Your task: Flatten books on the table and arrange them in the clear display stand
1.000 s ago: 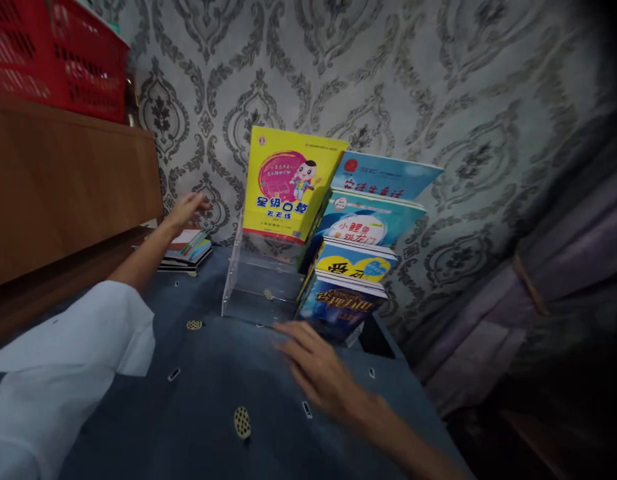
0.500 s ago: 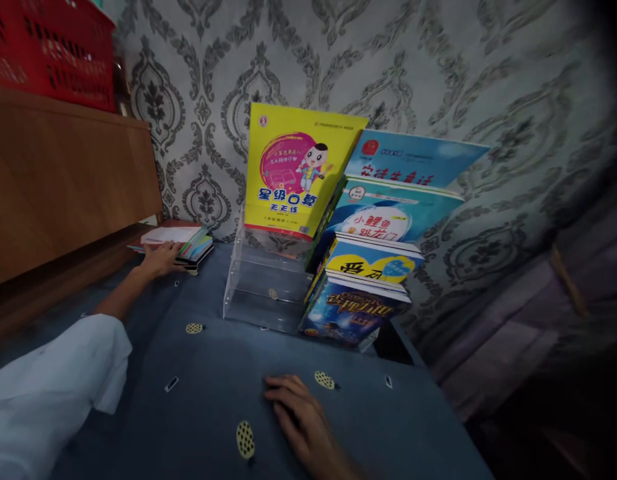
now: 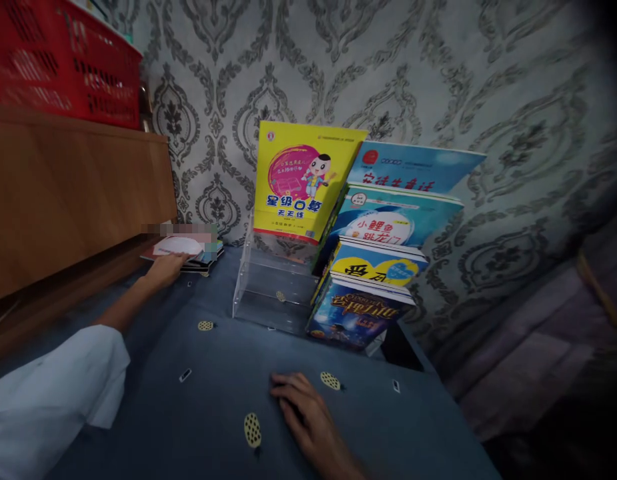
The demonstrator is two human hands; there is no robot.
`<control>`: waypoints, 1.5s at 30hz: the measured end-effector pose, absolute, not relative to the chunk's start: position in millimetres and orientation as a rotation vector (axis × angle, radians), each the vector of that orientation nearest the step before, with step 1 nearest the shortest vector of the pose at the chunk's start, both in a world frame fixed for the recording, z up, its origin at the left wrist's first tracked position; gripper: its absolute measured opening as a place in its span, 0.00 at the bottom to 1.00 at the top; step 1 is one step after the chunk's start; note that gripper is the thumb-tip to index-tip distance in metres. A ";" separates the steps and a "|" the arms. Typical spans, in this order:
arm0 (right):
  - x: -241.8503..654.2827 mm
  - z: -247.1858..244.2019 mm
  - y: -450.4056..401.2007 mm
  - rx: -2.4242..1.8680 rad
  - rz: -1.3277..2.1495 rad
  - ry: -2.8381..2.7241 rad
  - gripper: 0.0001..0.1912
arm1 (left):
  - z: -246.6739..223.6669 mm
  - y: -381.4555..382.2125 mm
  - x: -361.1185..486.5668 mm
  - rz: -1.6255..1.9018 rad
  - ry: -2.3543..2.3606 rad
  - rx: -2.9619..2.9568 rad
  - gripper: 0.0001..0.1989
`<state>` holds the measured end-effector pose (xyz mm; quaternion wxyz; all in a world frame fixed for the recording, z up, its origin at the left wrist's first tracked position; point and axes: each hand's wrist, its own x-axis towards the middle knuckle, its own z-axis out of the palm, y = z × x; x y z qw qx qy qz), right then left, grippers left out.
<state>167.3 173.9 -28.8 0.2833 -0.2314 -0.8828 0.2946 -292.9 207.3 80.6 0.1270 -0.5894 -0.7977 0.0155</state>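
My left hand [image 3: 167,269] reaches to the far left, its fingers closed at the near edge of the top book [image 3: 181,247] of a low stack. That book has a pale oval on a reddish cover; part of it is blurred out. Black-edged and bluish books [image 3: 213,255] lie beneath it. My right hand [image 3: 308,413] rests on the dark blue tablecloth, fingers loosely bent and holding nothing. Ahead of it stands a clear tiered book rack [image 3: 243,287]. On its back tier leans a yellow workbook [image 3: 308,180]; several books, a dark blue one [image 3: 355,313] in front, fill its right side.
A wooden cabinet [image 3: 78,200] borders the table on the left, with a red plastic basket [image 3: 63,67] on top. Patterned wallpaper [image 3: 228,153] rises behind the rack. Purplish-grey fabric [image 3: 548,333] hangs at the right, beyond the table edge.
My left hand has drawn back from over the stack to its near edge, and the top book's cover shows more. The view has shifted slightly. My right hand stays on the table.
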 end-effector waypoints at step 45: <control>162.7 -18.9 172.5 -0.510 0.829 -2.373 0.14 | -10.0 89.6 -233.2 -0.172 -2.580 -1.890 0.37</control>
